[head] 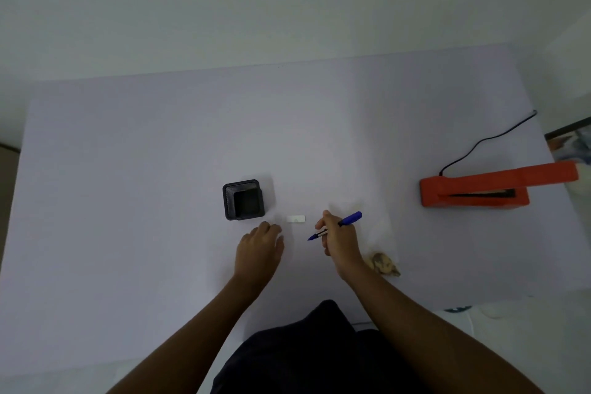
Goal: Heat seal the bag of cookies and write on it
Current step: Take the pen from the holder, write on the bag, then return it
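Observation:
A clear bag [374, 233] lies flat on the white table [128, 169], hard to make out, with cookies [385, 263] bunched at its lower right corner. My right hand [339, 241] rests on the bag and grips a blue pen [335, 225], tip pointing down-left just above the plastic. My left hand [259, 246] lies on the table at the bag's left edge, fingers loosely bent, holding nothing. A small white label or zip tab [296, 219] shows between the hands.
A black square pen holder [243, 199] stands just beyond my left hand. The orange heat sealer [479, 189] sits at the right with its arm raised and its black cord [486, 141] running back to the table edge.

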The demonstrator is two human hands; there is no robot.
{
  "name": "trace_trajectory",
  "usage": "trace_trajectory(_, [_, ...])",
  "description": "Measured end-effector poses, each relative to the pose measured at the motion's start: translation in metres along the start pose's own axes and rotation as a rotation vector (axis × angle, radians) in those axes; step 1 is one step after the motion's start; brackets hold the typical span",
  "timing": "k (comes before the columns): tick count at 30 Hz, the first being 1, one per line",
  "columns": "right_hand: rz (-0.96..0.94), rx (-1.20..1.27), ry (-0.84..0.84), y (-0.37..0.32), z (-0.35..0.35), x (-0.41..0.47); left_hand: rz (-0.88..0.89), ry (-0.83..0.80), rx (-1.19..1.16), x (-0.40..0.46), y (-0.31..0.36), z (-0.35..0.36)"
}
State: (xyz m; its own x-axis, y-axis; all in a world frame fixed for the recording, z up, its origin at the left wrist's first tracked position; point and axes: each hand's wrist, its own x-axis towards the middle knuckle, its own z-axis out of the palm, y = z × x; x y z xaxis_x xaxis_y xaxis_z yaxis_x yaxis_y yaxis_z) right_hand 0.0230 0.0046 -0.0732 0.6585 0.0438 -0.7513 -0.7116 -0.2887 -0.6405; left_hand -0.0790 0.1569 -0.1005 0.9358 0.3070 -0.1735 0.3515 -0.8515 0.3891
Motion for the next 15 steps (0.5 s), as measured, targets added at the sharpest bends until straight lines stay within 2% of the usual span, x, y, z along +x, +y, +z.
trace_trajectory(8, [-0.059,0.001,-0.014,0.001,-0.006,0.008,0.035,-0.149,0.125,0.048,0.009,0.026])
trace_trajectory(15, [-0.11,-0.015,-0.05,0.004,-0.003,0.016,0.007,-0.167,0.139,0.055,0.008,0.027])
